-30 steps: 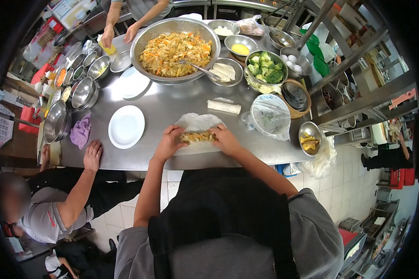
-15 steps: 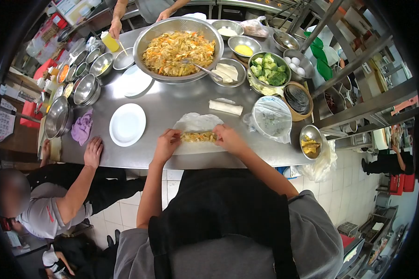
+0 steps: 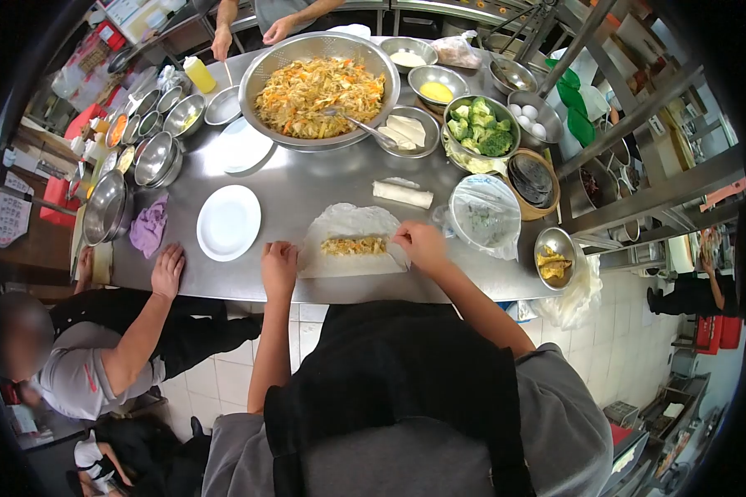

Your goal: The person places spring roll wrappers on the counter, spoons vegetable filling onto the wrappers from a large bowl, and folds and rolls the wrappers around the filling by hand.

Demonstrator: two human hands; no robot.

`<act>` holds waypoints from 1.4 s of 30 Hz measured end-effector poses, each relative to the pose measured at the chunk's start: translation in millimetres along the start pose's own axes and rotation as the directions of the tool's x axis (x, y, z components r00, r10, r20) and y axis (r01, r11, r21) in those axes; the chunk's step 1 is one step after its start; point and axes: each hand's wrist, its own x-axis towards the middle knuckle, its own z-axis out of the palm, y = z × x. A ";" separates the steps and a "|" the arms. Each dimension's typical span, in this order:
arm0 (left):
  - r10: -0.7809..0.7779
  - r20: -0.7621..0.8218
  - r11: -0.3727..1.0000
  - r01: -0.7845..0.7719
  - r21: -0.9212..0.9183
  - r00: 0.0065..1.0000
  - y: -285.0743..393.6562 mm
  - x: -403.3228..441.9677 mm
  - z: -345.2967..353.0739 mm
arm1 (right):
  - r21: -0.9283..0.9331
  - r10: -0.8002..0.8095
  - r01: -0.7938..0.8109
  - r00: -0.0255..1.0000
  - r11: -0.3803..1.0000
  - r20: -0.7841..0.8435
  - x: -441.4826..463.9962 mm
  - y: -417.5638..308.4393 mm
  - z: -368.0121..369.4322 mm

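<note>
A thin pale wrapper [image 3: 327, 263] lies spread on the steel table in front of me. Across its middle runs a strip of shredded vegetable filling [image 3: 354, 246]. My right hand [image 3: 423, 246] pinches the wrapper's right edge, which is lifted a little at the fingertips. Left of the wrapper, apart from it, is my left hand [image 3: 279, 263], its fingers pressed together with nothing visible in them. A finished roll [image 3: 403, 195] rests beyond the wrapper, slightly to the right. Farther back, a big perforated bowl [image 3: 250, 106] holds more filling, with a spoon [image 3: 369, 127] in it.
White plates [image 3: 229, 222] are on the left, near a purple cloth [image 3: 147, 225] and a co-worker's hand [image 3: 168, 269]. To the right stand a plastic-covered bowl [image 3: 485, 214], broccoli [image 3: 481, 128], eggs [image 3: 528, 120] and a small bowl [image 3: 554, 257]. Another person's hands [image 3: 222, 41] are across the table.
My left hand has let go of the wrapper and moved left. My right hand has shifted slightly right, and the wrapper's near part now lies flatter.
</note>
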 end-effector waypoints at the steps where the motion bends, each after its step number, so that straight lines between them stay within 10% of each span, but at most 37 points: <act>1: -0.036 0.018 0.999 0.036 0.039 0.999 2.5 -4.1 -1.1 | -0.026 0.015 -0.015 1.000 1.000 -0.009 -0.3 -0.1 -3.7; 11: -0.034 -0.080 0.956 0.056 0.287 0.996 -0.6 -26.7 32.9 | -0.143 0.031 -0.032 0.999 0.989 -0.016 -9.7 -0.5 0.0; 23: -0.272 0.056 0.947 0.277 -0.162 0.961 41.7 -23.8 14.9 | -0.040 -0.366 0.367 0.930 0.930 0.015 5.2 -22.6 20.5; 26: 0.391 -0.018 0.869 -0.363 0.337 0.920 53.9 -19.4 7.9 | -0.029 -0.435 0.436 0.900 0.900 0.039 14.1 -24.7 38.7; 29: 0.469 0.255 0.881 -0.469 -0.065 0.846 58.8 -5.2 13.6 | -0.034 -0.426 0.428 0.903 0.903 0.050 15.9 -18.4 54.1; 42: 0.496 0.348 0.868 -0.466 -0.173 0.795 48.2 6.1 37.6 | 0.038 -0.416 0.414 0.909 0.909 0.030 9.7 -17.2 57.9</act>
